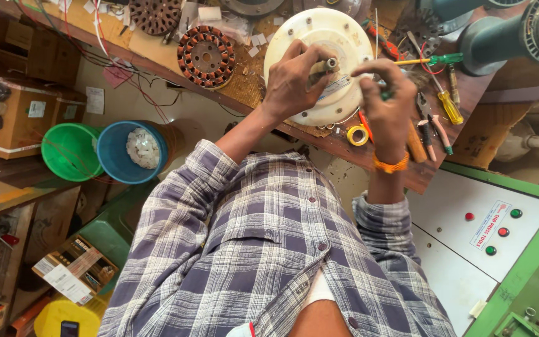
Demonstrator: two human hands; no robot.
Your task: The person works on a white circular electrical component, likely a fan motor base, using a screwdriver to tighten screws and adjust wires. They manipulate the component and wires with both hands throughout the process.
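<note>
Cluttered wooden table is carrying a white fan motor housing; left hand is gripping its shaft, right hand is pinching a green-handled tool beside a yellow tape roll.

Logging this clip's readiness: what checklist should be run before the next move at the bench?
1. Left hand grips the shaft: ok.
2. White round housing lies flat on the bench: ok.
3. Right hand holds a small green thing; its kind: cannot tell.
4. Screwdrivers lie beside the right hand: ok.
5. Yellow tape roll rests near the bench edge: ok.
</note>
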